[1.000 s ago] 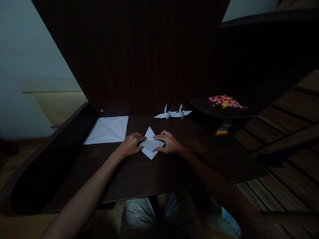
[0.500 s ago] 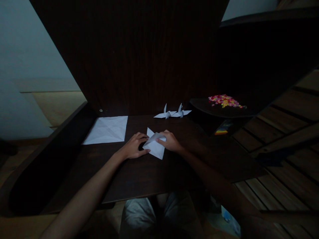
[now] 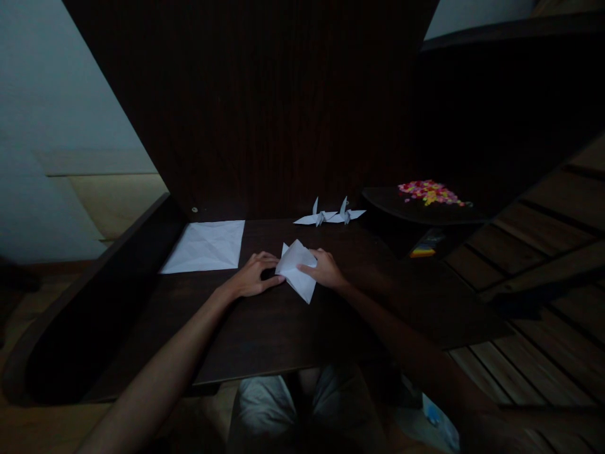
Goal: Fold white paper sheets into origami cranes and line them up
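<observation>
White folded paper [image 3: 295, 258], over the desk [image 3: 265, 343], long axis slanting toward a near-right tip. Right hand [image 3: 326, 268]: nearer, overlapping its right side, thumb on top, pinching it. Left hand [image 3: 255, 275]: fingers parted, tips at its left edge.

Your dark desk [image 3: 255, 340] carries a white sheet [image 3: 205, 246] beyond your left hand [image 3: 256, 275], off to its left, and two cranes [image 3: 331, 217] beyond your right hand [image 3: 325, 268]; farther right, the shelf [image 3: 387, 200] bears colourful bits [image 3: 430, 192].

No legible text. Right side, packet [image 3: 425, 244] under shelf [image 3: 385, 202]: dark face, yellow-orange band; any print too small and dim to read.
</observation>
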Motion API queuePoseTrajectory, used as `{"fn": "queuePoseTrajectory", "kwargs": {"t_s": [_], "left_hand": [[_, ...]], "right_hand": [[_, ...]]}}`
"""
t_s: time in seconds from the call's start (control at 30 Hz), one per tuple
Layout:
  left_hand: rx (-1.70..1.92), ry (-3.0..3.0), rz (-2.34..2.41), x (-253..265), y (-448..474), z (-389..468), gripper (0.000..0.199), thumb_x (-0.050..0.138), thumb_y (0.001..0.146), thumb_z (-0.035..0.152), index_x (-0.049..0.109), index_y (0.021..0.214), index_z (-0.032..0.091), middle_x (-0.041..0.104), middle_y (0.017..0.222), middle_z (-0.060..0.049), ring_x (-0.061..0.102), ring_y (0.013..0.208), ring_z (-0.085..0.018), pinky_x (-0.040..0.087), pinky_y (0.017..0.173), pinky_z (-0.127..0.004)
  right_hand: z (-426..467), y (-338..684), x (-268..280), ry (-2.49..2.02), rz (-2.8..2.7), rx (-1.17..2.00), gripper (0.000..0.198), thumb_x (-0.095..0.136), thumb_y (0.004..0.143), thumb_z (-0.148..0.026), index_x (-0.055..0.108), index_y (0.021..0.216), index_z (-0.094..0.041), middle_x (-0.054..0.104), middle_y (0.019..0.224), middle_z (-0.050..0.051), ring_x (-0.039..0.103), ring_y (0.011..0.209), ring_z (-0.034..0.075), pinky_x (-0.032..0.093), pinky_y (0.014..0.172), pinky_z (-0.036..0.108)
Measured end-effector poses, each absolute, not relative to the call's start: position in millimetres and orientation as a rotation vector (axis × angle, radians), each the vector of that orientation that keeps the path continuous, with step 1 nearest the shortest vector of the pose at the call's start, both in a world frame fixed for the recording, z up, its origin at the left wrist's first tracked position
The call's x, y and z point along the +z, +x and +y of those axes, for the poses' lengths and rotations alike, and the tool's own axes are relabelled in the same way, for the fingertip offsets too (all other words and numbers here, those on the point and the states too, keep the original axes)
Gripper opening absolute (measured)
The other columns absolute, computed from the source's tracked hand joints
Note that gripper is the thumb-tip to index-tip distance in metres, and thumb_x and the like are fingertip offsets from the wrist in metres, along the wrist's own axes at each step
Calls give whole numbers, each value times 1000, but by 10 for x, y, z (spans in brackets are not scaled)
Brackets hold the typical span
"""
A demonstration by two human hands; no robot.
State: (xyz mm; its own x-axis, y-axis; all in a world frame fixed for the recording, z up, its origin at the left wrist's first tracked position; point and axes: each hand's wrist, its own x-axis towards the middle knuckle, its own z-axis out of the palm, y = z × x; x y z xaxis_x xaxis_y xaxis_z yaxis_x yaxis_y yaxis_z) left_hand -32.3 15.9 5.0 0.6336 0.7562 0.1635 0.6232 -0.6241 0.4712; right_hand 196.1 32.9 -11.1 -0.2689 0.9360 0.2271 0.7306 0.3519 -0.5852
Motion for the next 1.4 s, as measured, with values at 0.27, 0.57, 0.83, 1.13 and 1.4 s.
{"fn": "queuePoseTrajectory", "kwargs": {"t_s": [0.27,0.57,0.83,1.13,1.4], "left_hand": [[621,2464,1205,-75,-255,184,44,53,81,54,62,105,18,63,108,-8,51,107,-25,34,97,-45],[744,2368,1285,-182,-201,188,58,61,78,49,41,125,22,61,113,-7,51,112,-26,31,99,-46],[775,2322,1254,-162,-195,176,45,55,84,33,37,124,21,59,113,-8,54,109,-24,36,95,-43],[755,2406,1206,-144,-185,153,14,42,89,25,49,101,21,59,101,-4,55,97,-21,37,94,-41],[695,2463,1215,-137,-169,140,36,50,86,42,51,116,23,57,114,-6,50,107,-25,32,100,-47]], "right_hand": [[337,1931,-199,-1427,-2050,442,35,69,70,-33,60,100,-18,63,91,7,57,90,23,44,80,35],[331,1926,-185,-1404,-1997,520,39,71,68,-29,56,103,-20,63,96,5,56,91,21,42,82,35],[329,1940,-150,-1380,-2005,554,39,70,69,-28,57,105,-20,64,96,6,57,91,21,43,81,35],[332,1943,-170,-1300,-1957,628,32,65,74,-25,58,105,-20,66,96,5,60,91,19,46,80,34],[339,1953,-179,-1335,-1910,685,30,64,75,-26,58,103,-19,65,97,7,61,91,20,47,80,35]]}}
